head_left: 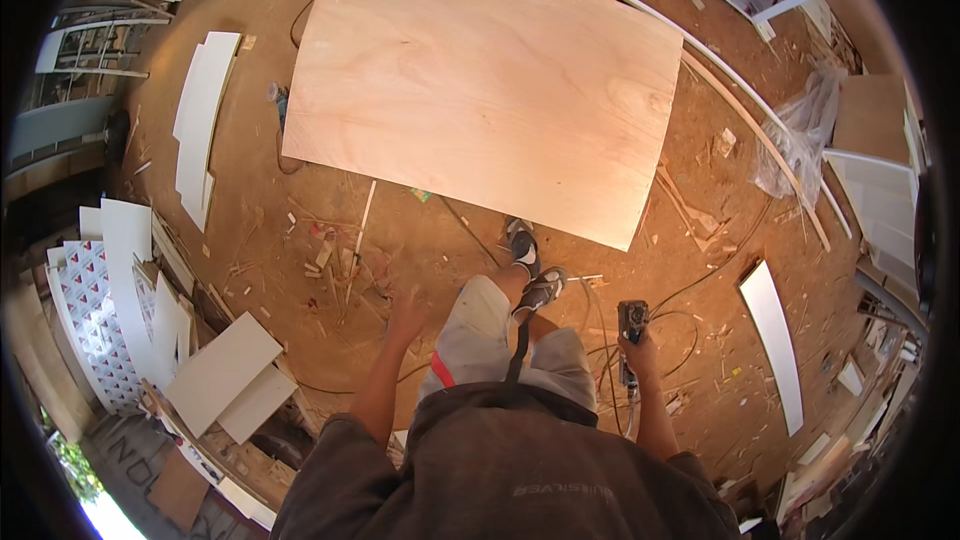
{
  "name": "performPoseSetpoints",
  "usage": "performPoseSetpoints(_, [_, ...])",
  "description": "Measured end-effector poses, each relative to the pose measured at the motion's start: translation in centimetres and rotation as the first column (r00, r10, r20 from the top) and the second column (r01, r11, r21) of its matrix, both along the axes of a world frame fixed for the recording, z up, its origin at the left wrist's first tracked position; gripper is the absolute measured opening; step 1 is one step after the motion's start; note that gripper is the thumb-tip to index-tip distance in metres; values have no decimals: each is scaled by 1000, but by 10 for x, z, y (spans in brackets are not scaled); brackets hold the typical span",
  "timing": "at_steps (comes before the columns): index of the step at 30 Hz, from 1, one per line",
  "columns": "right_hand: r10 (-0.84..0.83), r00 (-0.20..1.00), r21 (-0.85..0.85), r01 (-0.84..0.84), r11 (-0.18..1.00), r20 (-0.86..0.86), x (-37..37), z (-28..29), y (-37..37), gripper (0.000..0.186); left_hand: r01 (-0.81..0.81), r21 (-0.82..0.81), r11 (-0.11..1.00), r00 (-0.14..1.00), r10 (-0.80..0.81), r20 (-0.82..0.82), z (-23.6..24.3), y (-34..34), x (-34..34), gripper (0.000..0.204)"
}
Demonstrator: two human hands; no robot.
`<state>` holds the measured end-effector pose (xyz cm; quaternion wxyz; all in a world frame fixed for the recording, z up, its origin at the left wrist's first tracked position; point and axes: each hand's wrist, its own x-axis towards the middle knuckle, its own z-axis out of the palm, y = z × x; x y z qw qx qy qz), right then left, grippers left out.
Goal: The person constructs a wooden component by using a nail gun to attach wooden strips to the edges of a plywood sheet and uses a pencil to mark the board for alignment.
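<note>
My right hand (640, 352) is closed around a dark hand-held power tool (632, 318), whose exact kind I cannot make out. A cord or hose (630, 410) hangs from its lower end. My left hand (405, 318) hangs low beside my left leg, over the littered ground. It is blurred, so its fingers do not show clearly; nothing is visibly held in it. In front of my feet lies a large light plywood sheet (480, 105), with a gently curved far edge. Both hands are apart from the sheet.
A blue power tool (280, 98) lies by the sheet's left edge. Long curved strips (740, 105) run along its right. White panels (207, 120) and a curved white piece (772, 345) lie at the sides. Offcuts (225, 370) are piled left. Cords (690, 285) and wood scraps litter the brown ground.
</note>
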<state>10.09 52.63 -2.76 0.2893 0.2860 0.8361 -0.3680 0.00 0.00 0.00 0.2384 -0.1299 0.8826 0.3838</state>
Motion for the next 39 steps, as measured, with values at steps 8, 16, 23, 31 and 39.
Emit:
performPoseSetpoints(8, [-625, 743, -138, 664, 735, 239, 76, 44, -103, 35, 210, -290, 934, 963, -145, 229, 28, -21, -120, 65])
performPoseSetpoints(16, [-924, 382, -11, 924, 381, 29, 145, 81, -271, 31, 648, -210, 732, 739, -671, -59, -7, -81, -209, 65])
performPoseSetpoints(23, [-893, 441, 93, 896, 434, -86, 189, 51, -417, 30, 747, -334, 575, 608, -794, -9, -5, -193, -244, 71])
performPoseSetpoints(31, [-907, 417, -39, 907, 419, -48, 84, 35, -479, 42, 800, -490, 347, 403, -915, 11, -30, -213, -252, 75])
performPoseSetpoints(39, [-948, 298, -310, 917, 251, 112, 7, -14, -455, 43, 827, -547, 127, 83, -991, -104, -112, -20, -211, 73])
